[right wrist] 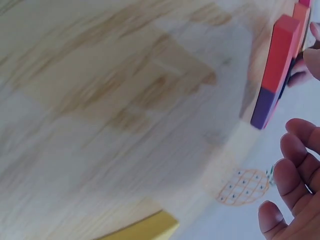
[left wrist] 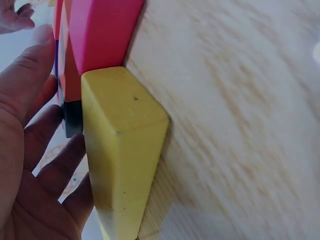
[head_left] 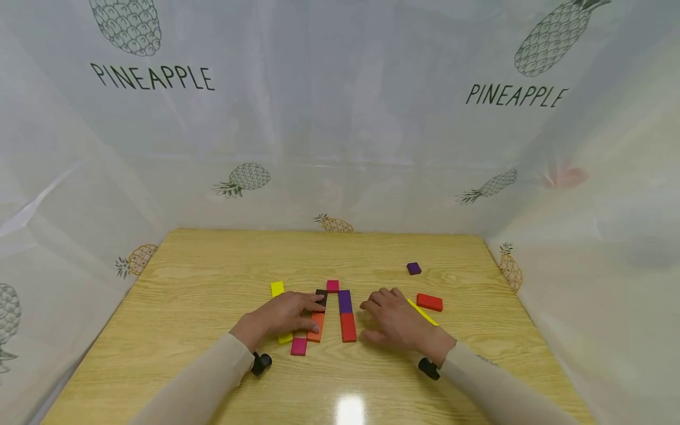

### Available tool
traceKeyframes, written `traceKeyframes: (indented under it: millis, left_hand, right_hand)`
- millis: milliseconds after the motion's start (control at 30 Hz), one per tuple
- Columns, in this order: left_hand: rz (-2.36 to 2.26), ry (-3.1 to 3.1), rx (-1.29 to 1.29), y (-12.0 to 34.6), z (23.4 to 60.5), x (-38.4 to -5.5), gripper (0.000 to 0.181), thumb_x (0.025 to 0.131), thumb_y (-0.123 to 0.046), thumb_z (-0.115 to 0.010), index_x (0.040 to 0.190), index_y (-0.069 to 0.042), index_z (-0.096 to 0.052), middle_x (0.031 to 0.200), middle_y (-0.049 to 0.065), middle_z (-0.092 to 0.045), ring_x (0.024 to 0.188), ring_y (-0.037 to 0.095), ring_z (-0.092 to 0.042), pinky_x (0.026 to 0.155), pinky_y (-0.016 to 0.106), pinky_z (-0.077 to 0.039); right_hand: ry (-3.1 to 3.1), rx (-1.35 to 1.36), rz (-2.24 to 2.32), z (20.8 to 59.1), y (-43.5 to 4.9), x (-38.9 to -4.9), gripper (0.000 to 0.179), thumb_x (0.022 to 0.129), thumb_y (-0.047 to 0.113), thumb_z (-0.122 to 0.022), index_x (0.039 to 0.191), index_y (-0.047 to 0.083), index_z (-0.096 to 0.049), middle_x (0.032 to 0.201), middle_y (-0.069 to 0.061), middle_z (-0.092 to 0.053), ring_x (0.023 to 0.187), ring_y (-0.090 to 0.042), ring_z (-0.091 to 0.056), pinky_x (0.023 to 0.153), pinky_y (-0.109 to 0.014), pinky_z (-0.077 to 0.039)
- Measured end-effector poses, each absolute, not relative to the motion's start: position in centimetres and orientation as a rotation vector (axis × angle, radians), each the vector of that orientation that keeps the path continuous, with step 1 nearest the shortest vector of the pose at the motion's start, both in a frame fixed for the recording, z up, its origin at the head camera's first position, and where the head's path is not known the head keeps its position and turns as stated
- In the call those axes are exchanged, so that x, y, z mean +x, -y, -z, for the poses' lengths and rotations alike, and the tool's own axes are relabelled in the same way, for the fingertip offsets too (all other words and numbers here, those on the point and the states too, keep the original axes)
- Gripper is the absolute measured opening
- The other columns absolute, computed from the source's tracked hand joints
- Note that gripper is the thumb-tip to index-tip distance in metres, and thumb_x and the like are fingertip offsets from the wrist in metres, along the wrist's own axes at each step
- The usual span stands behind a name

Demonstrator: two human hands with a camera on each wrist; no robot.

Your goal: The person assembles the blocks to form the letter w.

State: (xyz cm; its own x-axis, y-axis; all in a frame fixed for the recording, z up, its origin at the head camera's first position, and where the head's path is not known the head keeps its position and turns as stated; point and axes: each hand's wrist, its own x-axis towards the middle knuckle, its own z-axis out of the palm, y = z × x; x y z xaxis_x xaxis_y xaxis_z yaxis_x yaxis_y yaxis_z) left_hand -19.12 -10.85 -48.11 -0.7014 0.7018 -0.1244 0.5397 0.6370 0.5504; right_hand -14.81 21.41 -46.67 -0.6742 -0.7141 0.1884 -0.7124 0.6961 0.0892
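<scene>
My left hand (head_left: 281, 314) reaches over a long yellow block (head_left: 277, 288). Its fingertips touch a black block (head_left: 321, 293), and the thumb lies at an orange block (head_left: 314, 337) lined up end to end with it. In the left wrist view the fingers are loosely bent, and a pink block (left wrist: 105, 35) meets the end of the yellow block (left wrist: 125, 110). Just right of a purple block (head_left: 345, 301) and a red block (head_left: 347, 328), which form a second line, my right hand (head_left: 395, 319) holds nothing, fingers relaxed.
A small pink block (head_left: 332, 285) sits between the two lines' far ends. Right of my right hand lie a yellow block (head_left: 425, 313) and a red block (head_left: 429, 302). A small dark purple block (head_left: 414, 268) lies farther back. Pineapple-printed sheeting (head_left: 340, 136) surrounds the wooden table (head_left: 223, 254).
</scene>
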Motion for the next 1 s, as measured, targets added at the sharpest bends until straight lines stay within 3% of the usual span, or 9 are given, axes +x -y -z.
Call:
traceKeyframes:
  millis: [400, 733, 1000]
  left_hand:
    - [-0.647, -2.673, 1.181, 8.4, 46.7, -17.9, 0.042, 0.103, -0.035, -0.07, 0.138, -0.012, -0.072, 0.153, 0.008, -0.06, 0.146, 0.033, -0.052, 0.122, 0.053, -0.041]
    - [-0.544, -2.718, 1.273, 4.8, 47.9, -17.6, 0.046, 0.102, -0.047, -0.067, 0.137, -0.018, -0.073, 0.152, 0.002, -0.062, 0.148, 0.025, -0.05, 0.125, 0.048, -0.04]
    - [-0.531, -2.7, 1.307, 4.2, 48.6, -17.6, 0.047, 0.099, -0.046, -0.07, 0.136, -0.017, -0.074, 0.149, 0.002, -0.065, 0.149, 0.025, -0.05, 0.129, 0.048, -0.032]
  right_hand:
    - [2.643, 0.916, -0.006, 46.9, -25.8, -15.6, 0.046, 0.09, 0.043, -0.082, 0.12, 0.009, -0.071, 0.112, -0.004, -0.066, 0.098, -0.024, -0.055, 0.084, -0.045, -0.047]
    - [2.645, 0.746, -0.07, 47.4, -29.6, -16.1, 0.045, 0.088, 0.035, -0.085, 0.117, 0.005, -0.072, 0.112, -0.01, -0.068, 0.101, -0.033, -0.06, 0.083, -0.052, -0.048]
    - [2.69, 0.689, -0.116, 47.3, -31.2, -16.2, 0.038, 0.094, 0.032, -0.079, 0.119, 0.004, -0.072, 0.113, -0.013, -0.069, 0.101, -0.035, -0.061, 0.085, -0.057, -0.05]
